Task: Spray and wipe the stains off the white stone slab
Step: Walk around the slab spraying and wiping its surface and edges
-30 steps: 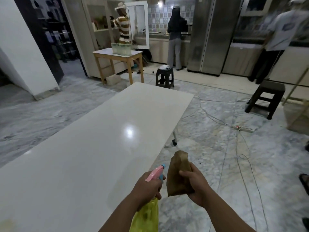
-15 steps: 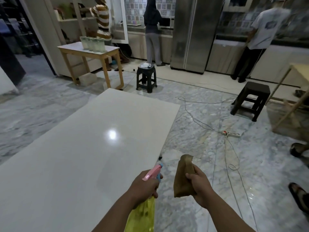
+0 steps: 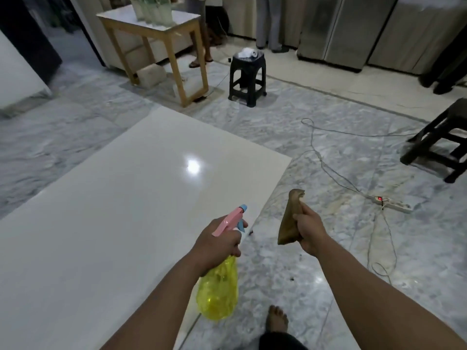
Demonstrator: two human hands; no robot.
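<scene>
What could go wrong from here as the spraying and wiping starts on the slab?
1. The spray bottle in the left hand hangs over the white slab's near edge, so mist may land on the glossy marble floor beside a bare foot: a slip risk.
2. A lit power strip and loose cables lie on that floor, a tripping and wetting hazard.
3. The brown cloth in the right hand looks soiled and might smear.

One slab (image 3: 121, 198), two stools (image 3: 249, 72) (image 3: 439, 142), one bottle (image 3: 218, 286)
</scene>
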